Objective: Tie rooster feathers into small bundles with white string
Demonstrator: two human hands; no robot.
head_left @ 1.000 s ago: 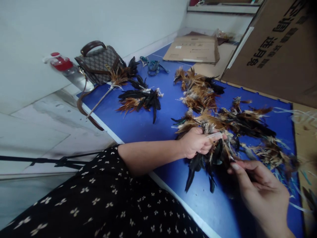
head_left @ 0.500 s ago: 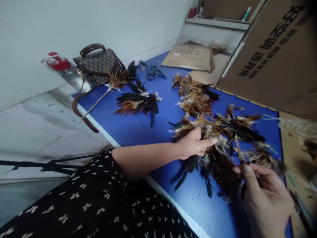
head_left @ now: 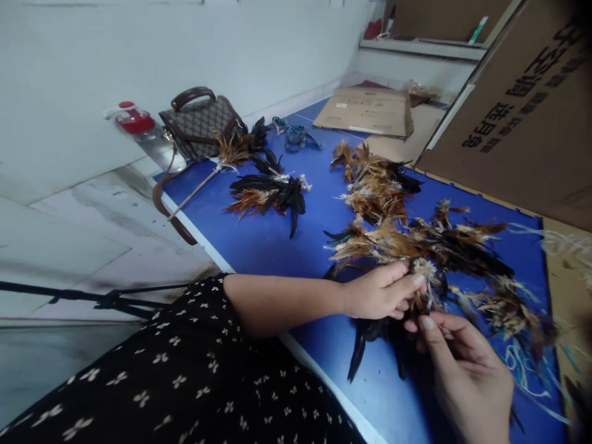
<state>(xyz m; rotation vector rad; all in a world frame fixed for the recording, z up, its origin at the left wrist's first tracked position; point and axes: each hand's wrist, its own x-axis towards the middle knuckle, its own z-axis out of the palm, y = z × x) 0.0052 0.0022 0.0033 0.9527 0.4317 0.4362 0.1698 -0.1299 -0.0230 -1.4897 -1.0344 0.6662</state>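
Note:
My left hand point(head_left: 382, 291) is closed around a bundle of feathers point(head_left: 424, 270). Its pale quill ends stick up past my thumb, while long dark feathers hang below toward the table. Close against the bundle, my right hand point(head_left: 467, 361) pinches a brownish feather point(head_left: 420, 303) between thumb and fingers; its lower part is hidden by the fingers. Just beyond my hands lie loose brown and black feathers point(head_left: 393, 237). More mottled feathers point(head_left: 509, 308) are spread to the right.
The blue tabletop point(head_left: 203, 203) also holds a black-and-rust feather cluster point(head_left: 272, 191), a feather duster on a stick point(head_left: 197, 191), a handbag point(head_left: 203, 126) and a red-capped bottle point(head_left: 150, 139). Flat cardboard point(head_left: 365, 111) lies at the back. A large carton point(head_left: 522, 117) stands at right.
My right hand has moved left with the feather, up against the bundle. My left hand has shifted slightly right and turned. The whole view has shifted a little.

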